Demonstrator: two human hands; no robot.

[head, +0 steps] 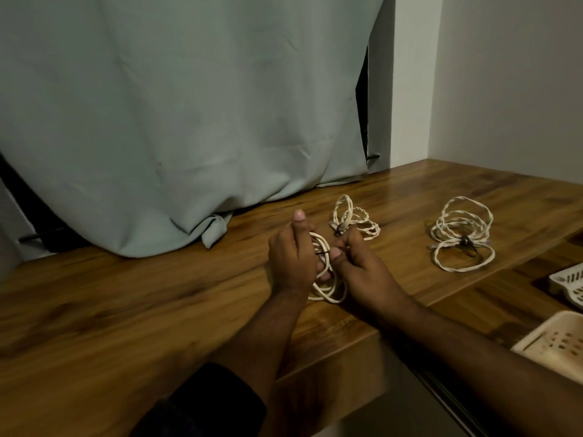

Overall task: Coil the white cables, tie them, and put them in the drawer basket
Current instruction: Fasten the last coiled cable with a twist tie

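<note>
Wood desk (126, 310): our left hand (291, 258) grips the coil (326, 280); right hand (359, 263), at its 3 o'clock, pinches the tie (323, 253).

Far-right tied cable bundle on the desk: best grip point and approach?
Probably pinch the far-right cable bundle at its black tie, coming from above. All loops gather there, so they should lift together; it lies flat on the wooden desk, clear of both hands.

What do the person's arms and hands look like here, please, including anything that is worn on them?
Both hands, left hand and right hand, are bare: no gloves, rings or watch visible. The forearms are bare too. A dark sleeve covers the left upper arm; no right sleeve is in view.
</note>
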